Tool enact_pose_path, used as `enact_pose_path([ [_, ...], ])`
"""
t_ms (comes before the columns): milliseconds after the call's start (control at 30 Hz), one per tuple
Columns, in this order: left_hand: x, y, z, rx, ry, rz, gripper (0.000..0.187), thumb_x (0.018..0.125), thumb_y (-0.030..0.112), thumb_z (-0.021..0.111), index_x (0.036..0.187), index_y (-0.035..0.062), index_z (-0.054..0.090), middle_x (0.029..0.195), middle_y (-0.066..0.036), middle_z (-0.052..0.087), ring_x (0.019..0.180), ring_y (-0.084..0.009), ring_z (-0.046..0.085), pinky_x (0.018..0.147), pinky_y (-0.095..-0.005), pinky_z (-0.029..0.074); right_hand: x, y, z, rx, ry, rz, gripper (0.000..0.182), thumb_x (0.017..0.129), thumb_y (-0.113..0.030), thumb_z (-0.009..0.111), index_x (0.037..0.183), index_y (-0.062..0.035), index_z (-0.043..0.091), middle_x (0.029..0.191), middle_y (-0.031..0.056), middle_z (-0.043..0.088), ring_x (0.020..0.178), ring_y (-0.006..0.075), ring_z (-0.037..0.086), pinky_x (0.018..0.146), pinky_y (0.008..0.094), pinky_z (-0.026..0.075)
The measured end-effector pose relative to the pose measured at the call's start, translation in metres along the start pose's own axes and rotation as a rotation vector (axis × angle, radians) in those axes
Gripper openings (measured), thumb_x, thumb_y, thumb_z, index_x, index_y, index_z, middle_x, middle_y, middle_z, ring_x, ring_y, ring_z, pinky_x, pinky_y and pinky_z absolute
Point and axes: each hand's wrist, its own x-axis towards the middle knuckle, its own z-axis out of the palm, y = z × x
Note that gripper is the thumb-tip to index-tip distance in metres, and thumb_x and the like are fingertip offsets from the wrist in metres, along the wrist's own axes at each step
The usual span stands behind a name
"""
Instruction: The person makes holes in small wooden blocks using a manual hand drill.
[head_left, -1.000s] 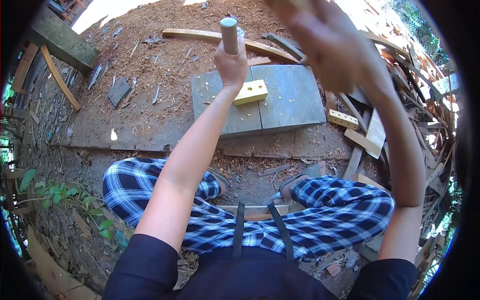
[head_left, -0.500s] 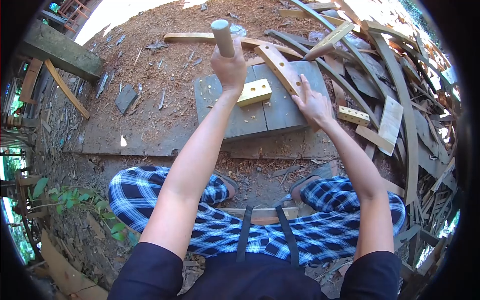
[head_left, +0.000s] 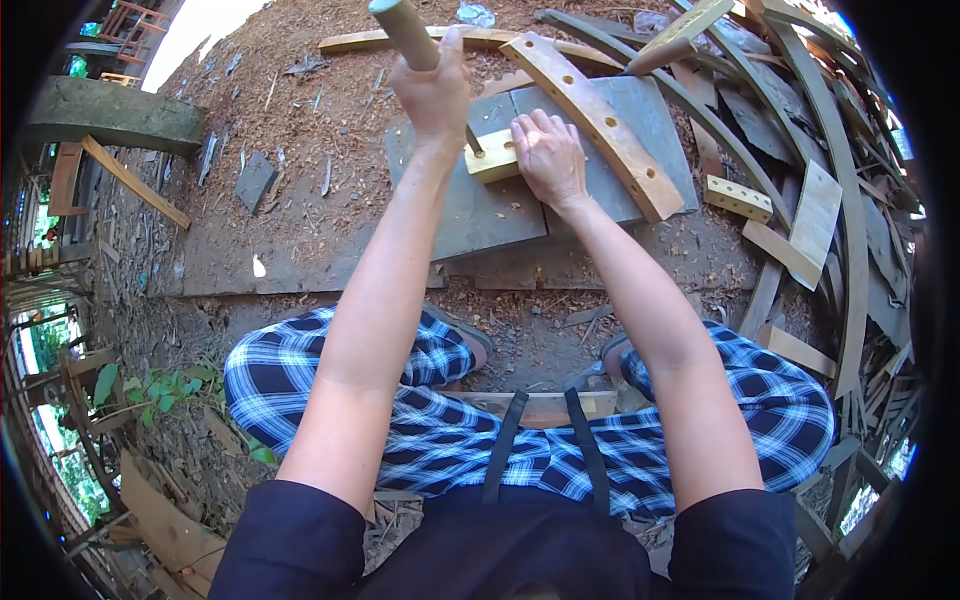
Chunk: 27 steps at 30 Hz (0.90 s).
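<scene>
My left hand [head_left: 435, 95] is closed around the thick round handle of a wooden-handled tool [head_left: 405, 35]. Its thin dark shaft slants down to a hole at the left end of a small yellow wooden block [head_left: 490, 165]; the tip is hidden. My right hand [head_left: 552, 160] grips the right end of that block, covering part of it. The block lies on a grey board [head_left: 490, 220]. Right of my right hand, a long wooden bar [head_left: 600, 125] with a row of round holes lies slanted across the board, apart from my fingers.
A second drilled block [head_left: 738, 198] lies right of the board, near a pale offcut [head_left: 815, 215]. Curved wooden strips [head_left: 850, 270] pile up along the right side. A brown tapered piece [head_left: 660, 57] points toward the board. A thick beam [head_left: 110, 115] stands at left.
My right hand has left the long holed bar and moved left onto the small block. My left hand has brought the wooden-handled tool's shaft to the block's left hole. The view has shifted slightly.
</scene>
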Motion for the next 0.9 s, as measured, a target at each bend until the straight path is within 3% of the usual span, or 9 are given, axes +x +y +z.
enact_pose_path([
  [200, 0.006, 0.009, -0.018, -0.166, 0.004, -0.162, 0.028, 0.094, 0.015, 0.062, 0.074, 0.0106, 0.043, 0.052, 0.003, 0.038, 0.038, -0.0048, 0.03, 0.035, -0.0236, 0.019, 0.004, 0.003, 0.003, -0.029, 0.041, -0.081, 0.022, 0.096, -0.028, 0.05, 0.091, -0.0126, 0.064, 0.089, 0.0037, 0.059, 0.086, 0.0226, 0.058, 0.081, 0.0386, 0.041],
  [433, 0.005, 0.009, -0.03, -0.253, 0.029, -0.171, 0.023, 0.093, 0.012, 0.059, 0.078, 0.0104, 0.042, 0.052, 0.005, 0.037, 0.037, -0.004, 0.033, 0.032, -0.0219, 0.022, -0.001, 0.003, 0.0, -0.019, 0.04, -0.035, 0.022, 0.096, -0.028, 0.048, 0.092, -0.0136, 0.064, 0.091, 0.0029, 0.057, 0.089, 0.0218, 0.056, 0.081, 0.0399, 0.04],
  [533, 0.01, -0.009, -0.075, -0.429, 0.209, -0.335, 0.034, 0.098, 0.023, 0.052, 0.07, 0.0147, 0.035, 0.052, 0.005, 0.033, 0.037, -0.0053, 0.027, 0.032, -0.0234, 0.018, -0.003, 0.002, 0.001, -0.006, 0.03, -0.017, 0.022, 0.096, -0.029, 0.049, 0.093, -0.0139, 0.064, 0.091, 0.0031, 0.057, 0.09, 0.0216, 0.056, 0.082, 0.0402, 0.041],
  [700, -0.01, -0.074, -0.145, -0.806, 0.676, -0.659, 0.046, 0.103, 0.039, 0.037, 0.064, 0.0163, 0.03, 0.05, 0.005, 0.024, 0.038, -0.0095, 0.019, 0.036, -0.0249, 0.016, -0.002, 0.003, -0.003, 0.008, 0.004, 0.0, 0.022, 0.096, -0.029, 0.049, 0.094, -0.0136, 0.064, 0.093, 0.0039, 0.059, 0.092, 0.0229, 0.057, 0.08, 0.0414, 0.043],
  [833, -0.011, -0.078, -0.148, -0.809, 0.83, -0.655, 0.048, 0.1, 0.041, 0.038, 0.06, 0.017, 0.027, 0.049, 0.005, 0.024, 0.038, -0.0099, 0.018, 0.036, -0.0241, 0.015, 0.002, 0.012, -0.002, 0.076, -0.134, -0.042, 0.025, 0.098, -0.03, 0.047, 0.098, -0.011, 0.063, 0.097, 0.0081, 0.058, 0.094, 0.0281, 0.057, 0.084, 0.0437, 0.046],
  [900, -0.002, -0.055, -0.142, -0.77, 0.769, -0.544, 0.046, 0.099, 0.04, 0.042, 0.062, 0.0165, 0.028, 0.049, 0.005, 0.025, 0.037, -0.0093, 0.018, 0.035, -0.0241, 0.014, 0.011, 0.018, 0.001, 0.153, -0.207, -0.118, 0.027, 0.099, -0.03, 0.045, 0.103, -0.0093, 0.061, 0.101, 0.0112, 0.058, 0.095, 0.0314, 0.056, 0.088, 0.0414, 0.047],
])
